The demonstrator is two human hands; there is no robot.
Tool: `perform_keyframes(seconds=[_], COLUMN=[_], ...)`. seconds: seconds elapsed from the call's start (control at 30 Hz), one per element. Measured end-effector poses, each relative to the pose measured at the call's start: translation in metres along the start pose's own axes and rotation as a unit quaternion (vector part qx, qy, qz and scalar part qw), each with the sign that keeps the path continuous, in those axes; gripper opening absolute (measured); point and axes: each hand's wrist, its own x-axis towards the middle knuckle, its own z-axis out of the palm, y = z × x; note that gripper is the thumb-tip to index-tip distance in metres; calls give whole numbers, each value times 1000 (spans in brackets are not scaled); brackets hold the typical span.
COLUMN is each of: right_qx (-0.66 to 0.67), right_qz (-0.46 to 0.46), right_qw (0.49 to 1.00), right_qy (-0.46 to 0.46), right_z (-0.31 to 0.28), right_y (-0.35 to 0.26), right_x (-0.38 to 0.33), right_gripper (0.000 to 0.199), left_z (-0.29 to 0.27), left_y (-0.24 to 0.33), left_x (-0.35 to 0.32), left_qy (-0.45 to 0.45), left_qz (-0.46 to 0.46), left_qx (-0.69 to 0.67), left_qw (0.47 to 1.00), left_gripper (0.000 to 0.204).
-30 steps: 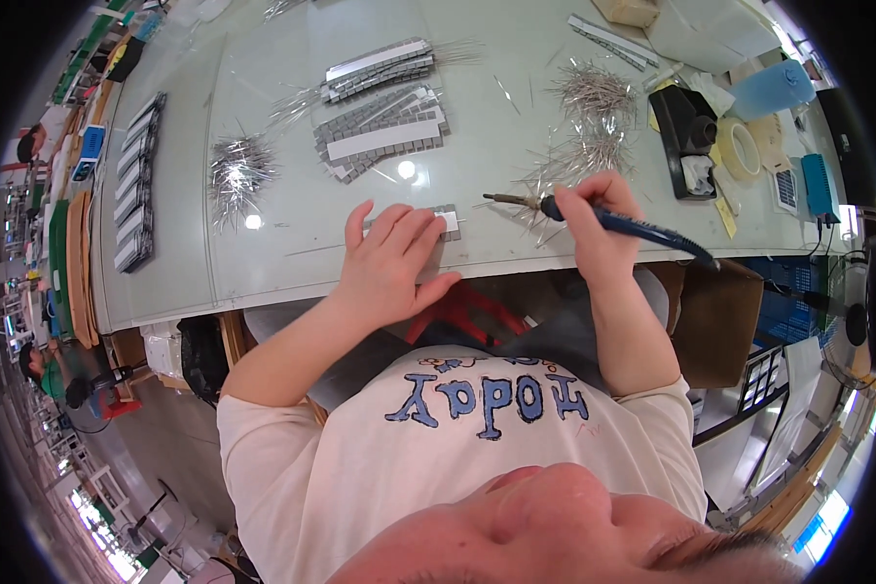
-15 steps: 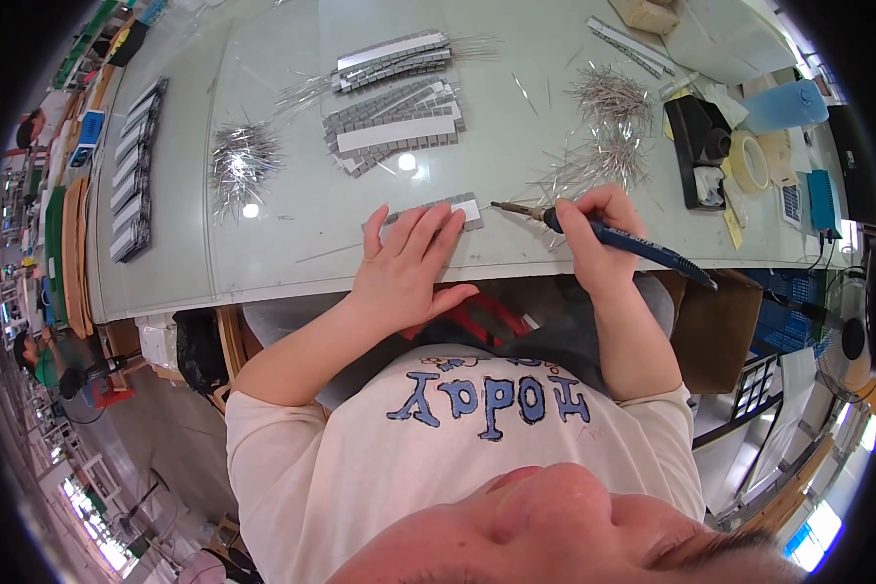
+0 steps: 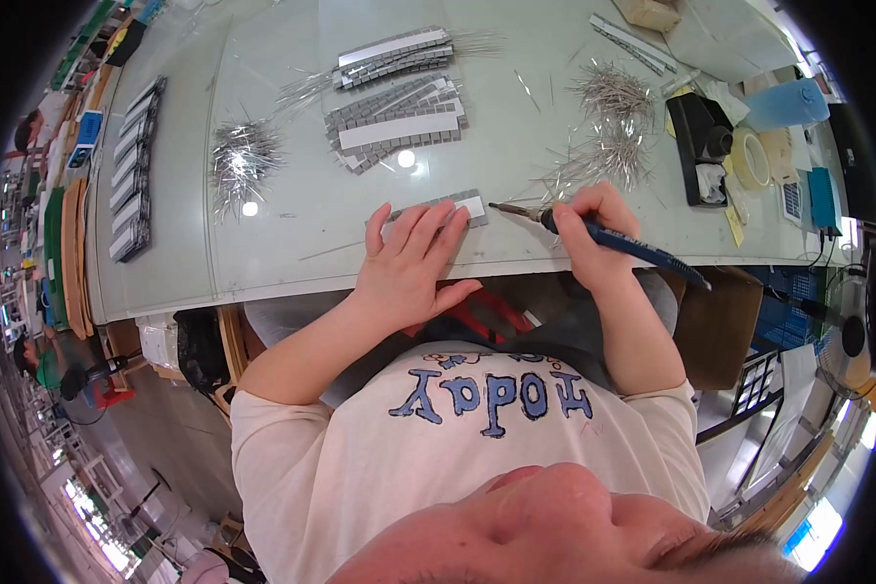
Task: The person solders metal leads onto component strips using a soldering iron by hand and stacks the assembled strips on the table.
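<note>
The strip (image 3: 474, 206) (lying roughly left to right on the table (image 3: 516, 156)) is being covered by the left hand (image 3: 407, 261), fingers outstretched, its right end being faced by the soldering iron (image 3: 642, 248) gripped in the right hand (image 3: 599, 238).

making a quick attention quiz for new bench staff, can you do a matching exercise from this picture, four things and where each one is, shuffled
1. left hand
2. soldering iron
3. tape roll
4. row of stacked strips

A. beside the black holder
B. over a grey-and-white strip
C. along the left side of the table
D. in the right hand

Pairs: 1-B, 2-D, 3-A, 4-C
</note>
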Motion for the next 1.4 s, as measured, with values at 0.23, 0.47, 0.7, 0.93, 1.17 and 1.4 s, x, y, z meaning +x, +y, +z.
perform_keyframes(seconds=[0.23, 0.47, 0.7, 0.93, 1.17, 1.4], right_qx=[157, 283, 299, 326, 308, 305], right_qz=[223, 264, 233, 131, 59, 69], right_qw=[962, 913, 918, 914, 913, 922], right_qy=[29, 130, 112, 205, 260, 230], right_z=[-2, -5, -2, -8, -8, 0], right_y=[-4, -14, -22, -27, -28, -26], right_x=[11, 27, 26, 29, 42, 43], right_gripper=[18, 17, 18, 13, 13, 13], left_z=[-1, -2, -9, -49, -34, 2], left_y=[-1, 6, -7, -36, -141, -183], left_x=[-14, -7, -33, -23, 111, 136], left_qy=[75, 48, 16, 8, 162, 122], left_qz=[2, -53, -12, 49, 44, 59], left_qx=[-29, -26, -12, -59, 58, 67], left_qw=[997, 997, 1000, 997, 984, 989], left_gripper=[69, 72, 55, 37, 22, 27])
